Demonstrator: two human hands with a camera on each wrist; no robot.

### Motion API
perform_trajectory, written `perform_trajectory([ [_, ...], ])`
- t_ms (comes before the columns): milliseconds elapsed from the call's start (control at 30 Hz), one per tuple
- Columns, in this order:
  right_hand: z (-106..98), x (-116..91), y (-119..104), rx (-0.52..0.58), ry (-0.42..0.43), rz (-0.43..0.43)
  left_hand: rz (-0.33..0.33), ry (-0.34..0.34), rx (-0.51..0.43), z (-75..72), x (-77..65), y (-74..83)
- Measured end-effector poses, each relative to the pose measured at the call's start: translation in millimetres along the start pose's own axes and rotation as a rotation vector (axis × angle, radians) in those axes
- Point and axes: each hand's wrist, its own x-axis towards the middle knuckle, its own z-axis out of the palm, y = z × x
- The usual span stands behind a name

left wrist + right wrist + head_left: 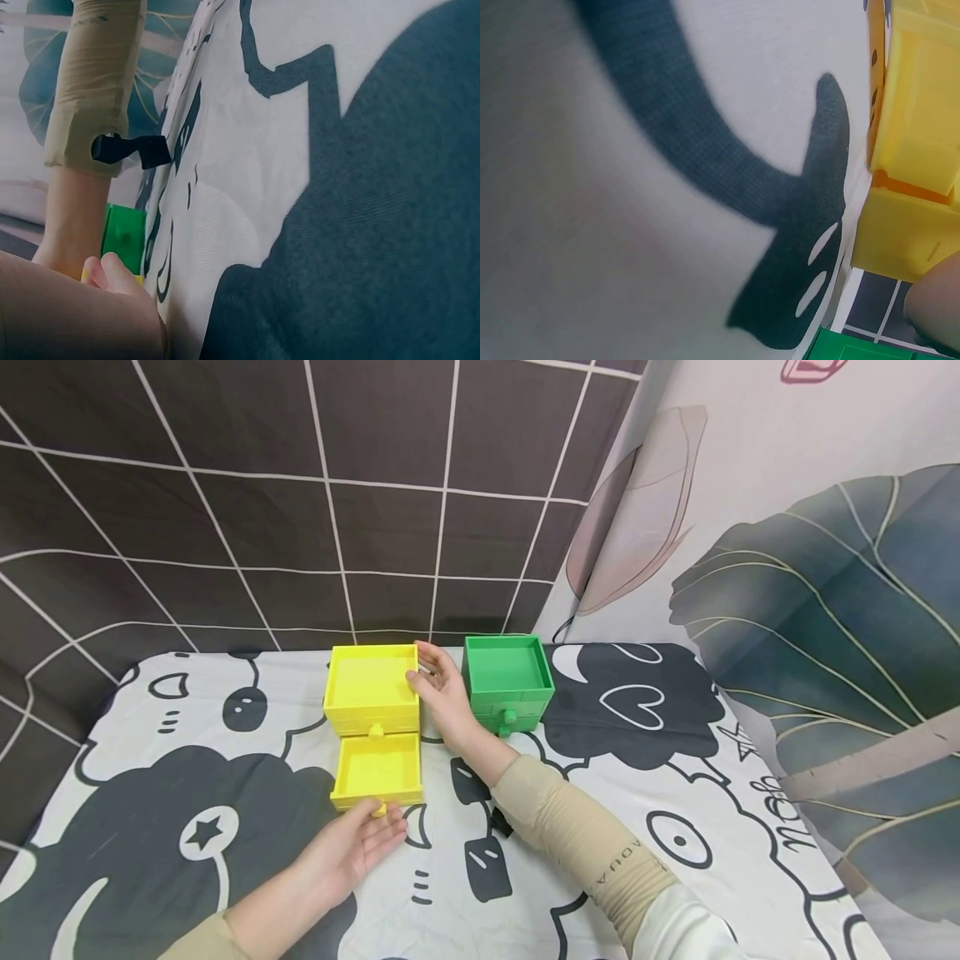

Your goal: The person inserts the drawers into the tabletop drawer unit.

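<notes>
A yellow toy drawer box [372,678] with an open tray top stands near the back of the patterned cloth. Its lower drawer [378,767] is pulled out toward me. My left hand [341,852], palm up, pinches the small knob [381,810] on that drawer between thumb and fingers. At the box's upper right edge, my right hand [448,697] holds the wall, thumb over the rim and fingers along the outer side. Part of the yellow box [915,97] shows in the right wrist view. The left wrist view shows the left hand [82,307], but the knob is hidden there.
A green drawer box [510,681] of the same kind stands right of the right hand, its drawers closed. A dark gridded cloth [262,518] rises behind, and a leaf-printed curtain [840,610] hangs on the right. The cloth underneath [637,802] has black-and-white cartoon prints.
</notes>
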Motion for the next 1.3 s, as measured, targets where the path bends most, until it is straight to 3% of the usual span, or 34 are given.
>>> perform_trajectory([
  [233, -0.8, -0.3, 0.7, -0.002, 0.004, -0.005, 0.007, -0.007, -0.015, 0.1, -1.1, 6.5],
  [700, -0.4, -2.0, 0.5, -0.009, 0.003, -0.008, 0.014, -0.018, 0.011, 1.2, 6.1, 10.3],
  [1300, -0.3, -0.9, 0.5, -0.018, -0.008, -0.010, 0.023, -0.045, 0.023, -2.4, 20.0, 26.1],
])
